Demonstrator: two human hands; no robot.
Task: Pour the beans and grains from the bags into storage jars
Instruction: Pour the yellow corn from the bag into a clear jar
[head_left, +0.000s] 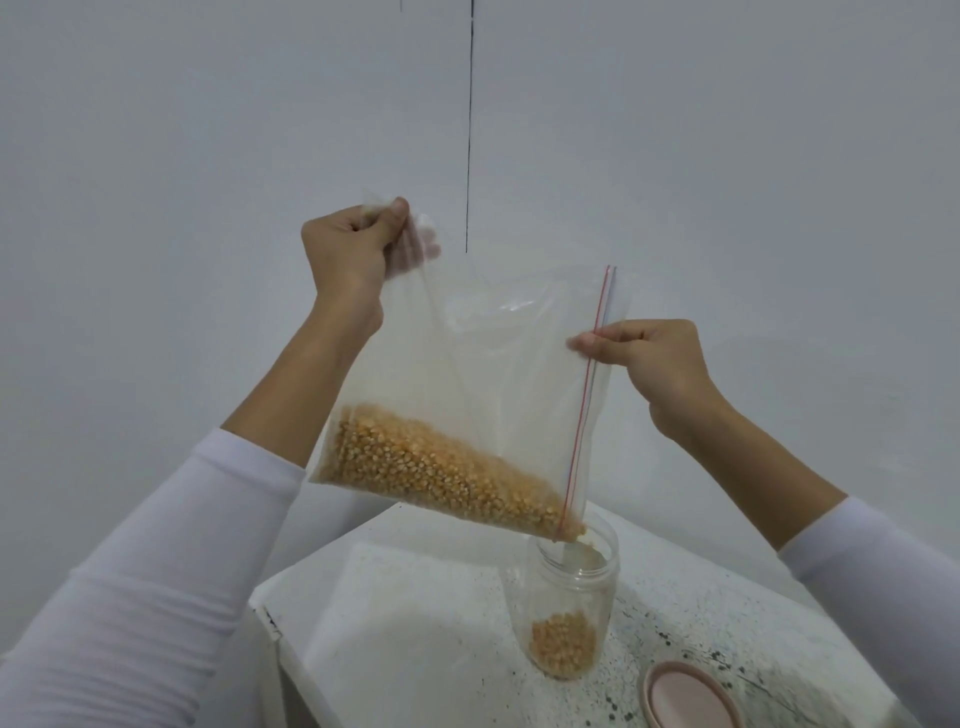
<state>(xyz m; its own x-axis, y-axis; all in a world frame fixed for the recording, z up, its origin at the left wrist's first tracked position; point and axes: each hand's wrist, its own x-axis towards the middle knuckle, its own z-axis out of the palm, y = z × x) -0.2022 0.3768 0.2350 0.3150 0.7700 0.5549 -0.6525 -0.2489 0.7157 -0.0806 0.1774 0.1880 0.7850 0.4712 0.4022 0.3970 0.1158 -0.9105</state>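
Observation:
A clear zip bag (498, 364) hangs tilted in the air, its zip edge with a red and blue line pointing down to the right. Yellow corn kernels (441, 473) lie along its lower side and reach the bottom corner of the opening. My left hand (353, 244) pinches the bag's upper closed corner. My right hand (644, 358) pinches the zip edge midway. Below the bag's mouth stands an open clear jar (571, 587) with a small layer of kernels at its bottom.
The jar stands on a white speckled table (415, 623) whose left edge is near. A pink round lid (685, 696) lies flat at the lower right. A plain white wall with a thin dark vertical line fills the background.

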